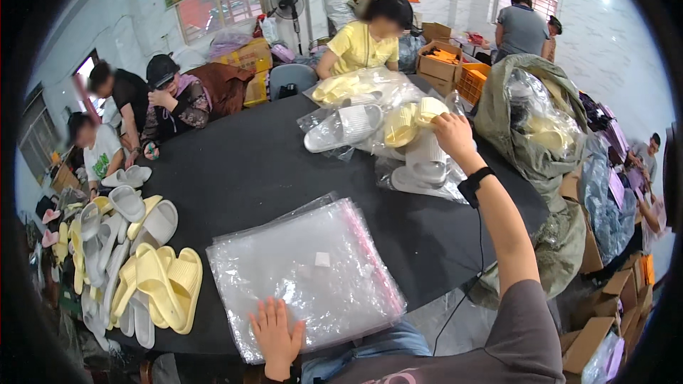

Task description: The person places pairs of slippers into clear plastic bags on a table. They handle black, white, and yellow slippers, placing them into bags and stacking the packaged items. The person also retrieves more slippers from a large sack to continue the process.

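Observation:
My left hand point(276, 331) lies flat, fingers spread, on the near left corner of a stack of clear plastic bags point(284, 259) with a pink strip along the right edge. My right arm reaches far forward. Its hand point(452, 135) is closed on a yellow slipper point(430, 109) at the pile of bagged slippers. Just left of those fingers is another yellow slipper point(400, 126) in clear wrap. Grey bagged slippers point(427, 160) lie below my right hand, and a white-grey bagged slipper point(345, 128) lies farther left.
Loose yellow slippers point(171, 284) and grey ones point(128, 203) are heaped at the table's left edge. Right of the black table point(284, 163) stands a large green sack point(498, 110) of bagged slippers. A person in yellow point(363, 46) sits across; others sit at far left. A cable point(466, 291) hangs near my right arm.

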